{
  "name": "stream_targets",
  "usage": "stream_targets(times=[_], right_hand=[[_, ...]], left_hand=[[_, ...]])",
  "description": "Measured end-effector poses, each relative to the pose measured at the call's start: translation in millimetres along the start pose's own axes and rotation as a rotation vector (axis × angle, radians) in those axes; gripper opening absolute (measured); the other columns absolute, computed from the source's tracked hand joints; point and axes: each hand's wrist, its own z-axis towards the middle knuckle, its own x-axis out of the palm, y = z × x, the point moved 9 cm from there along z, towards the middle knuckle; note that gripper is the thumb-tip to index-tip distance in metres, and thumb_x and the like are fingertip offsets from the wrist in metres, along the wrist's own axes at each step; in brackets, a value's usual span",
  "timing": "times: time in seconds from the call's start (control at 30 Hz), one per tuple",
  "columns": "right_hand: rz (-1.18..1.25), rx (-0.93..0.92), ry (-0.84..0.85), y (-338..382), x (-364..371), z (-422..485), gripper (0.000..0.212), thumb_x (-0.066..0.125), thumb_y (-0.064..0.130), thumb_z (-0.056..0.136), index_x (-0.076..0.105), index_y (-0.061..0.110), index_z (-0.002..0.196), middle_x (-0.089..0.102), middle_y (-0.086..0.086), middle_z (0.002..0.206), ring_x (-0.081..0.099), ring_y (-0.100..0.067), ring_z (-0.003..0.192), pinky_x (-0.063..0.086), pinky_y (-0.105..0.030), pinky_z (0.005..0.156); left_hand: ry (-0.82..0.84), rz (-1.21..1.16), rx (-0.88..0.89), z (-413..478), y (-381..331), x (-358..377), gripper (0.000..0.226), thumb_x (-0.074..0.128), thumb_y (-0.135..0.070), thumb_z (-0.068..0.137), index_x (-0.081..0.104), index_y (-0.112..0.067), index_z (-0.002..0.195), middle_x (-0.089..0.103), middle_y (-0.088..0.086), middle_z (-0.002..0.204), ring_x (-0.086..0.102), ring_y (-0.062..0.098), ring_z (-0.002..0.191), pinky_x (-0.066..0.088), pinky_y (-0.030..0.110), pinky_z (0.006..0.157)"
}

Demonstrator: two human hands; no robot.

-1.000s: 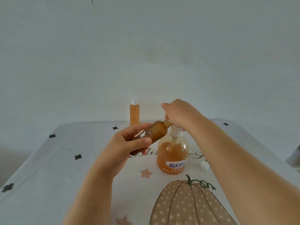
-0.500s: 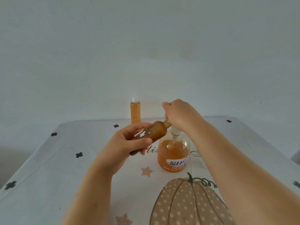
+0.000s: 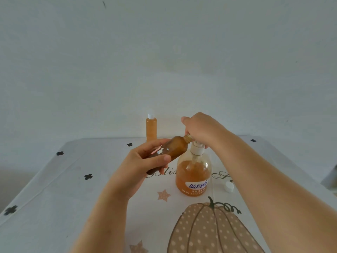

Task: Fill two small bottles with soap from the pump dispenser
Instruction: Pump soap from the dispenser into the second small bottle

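Now gripping the tilted bottle (image 3: 173, 150) mid-body in the left hand (image 3: 144, 165), mouth at the spout of the pump (image 3: 196, 172) on the table (image 3: 73, 189); curling the right hand (image 3: 198, 128) over its head. Likely handling light, stiff, slippery once soapy.

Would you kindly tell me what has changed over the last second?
The right hand pushed the pump down, then let it rise again; its white neck shows once more. The left hand keeps its grip on the tilted brown bottle, mouth by the pump top. The capped bottle and loose cap stayed put.
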Motion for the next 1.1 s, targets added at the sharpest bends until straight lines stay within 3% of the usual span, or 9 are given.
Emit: stream_targets(times=[0.1,0.2,0.37,0.53,0.9,1.03,1.1], right_hand=[[-0.009,-0.030,0.027,-1,6,5,0.030,0.037,0.017,0.100,0.061,0.010,0.116,0.056,-0.006,0.087,0.052,-0.022,0.069,0.050,-0.036,0.065],[0.110,-0.029,-0.022,-7,10,11,0.044,0.036,0.033,0.101,0.072,0.008,0.102,0.065,-0.006,0.086,0.056,-0.023,0.071,0.049,-0.036,0.075],[0.154,-0.064,-0.020,-9,18,12,0.040,0.043,0.032,0.099,0.073,0.005,0.100,0.058,-0.003,0.077,0.051,-0.020,0.065,0.039,-0.030,0.061],[0.162,-0.077,-0.026,-10,18,12,0.042,0.042,0.034,0.100,0.073,0.006,0.098,0.061,-0.003,0.078,0.053,-0.019,0.066,0.040,-0.031,0.061],[0.091,-0.053,-0.026,-4,-1,5,0.046,0.037,0.043,0.101,0.069,0.010,0.098,0.067,-0.008,0.086,0.061,-0.024,0.074,0.055,-0.042,0.085],[0.061,-0.046,0.000,-3,2,5,0.037,0.035,0.029,0.105,0.066,0.009,0.106,0.065,-0.010,0.097,0.061,-0.026,0.083,0.055,-0.043,0.091],[0.079,-0.035,0.005,-3,4,7,0.038,0.035,0.031,0.104,0.067,0.010,0.106,0.066,-0.011,0.095,0.058,-0.025,0.077,0.054,-0.041,0.089]], left_hand=[[0.000,0.008,-0.016,0,1,0,0.048,0.083,-0.031,0.056,0.078,-0.033,0.104,0.070,0.007,0.082,0.059,0.022,0.067,0.044,0.044,0.078],[-0.009,-0.002,-0.034,0,3,-2,0.048,0.083,-0.030,0.055,0.079,-0.032,0.103,0.069,0.008,0.085,0.059,0.023,0.068,0.042,0.045,0.079],[-0.012,0.022,-0.053,2,6,-6,0.051,0.083,-0.028,0.055,0.078,-0.029,0.106,0.068,0.011,0.085,0.057,0.023,0.068,0.038,0.047,0.080],[-0.012,0.031,-0.040,1,5,-6,0.051,0.084,-0.028,0.056,0.078,-0.029,0.107,0.068,0.012,0.088,0.057,0.024,0.068,0.039,0.047,0.080],[-0.004,0.010,-0.006,0,0,0,0.051,0.084,-0.030,0.057,0.078,-0.032,0.108,0.070,0.007,0.084,0.060,0.022,0.068,0.047,0.041,0.076],[-0.009,0.009,0.000,0,-2,0,0.050,0.083,-0.031,0.058,0.078,-0.032,0.107,0.069,0.007,0.084,0.059,0.022,0.068,0.046,0.041,0.075],[-0.010,0.014,-0.002,0,-2,-1,0.050,0.083,-0.031,0.057,0.078,-0.032,0.107,0.069,0.007,0.083,0.060,0.022,0.068,0.048,0.039,0.075]])
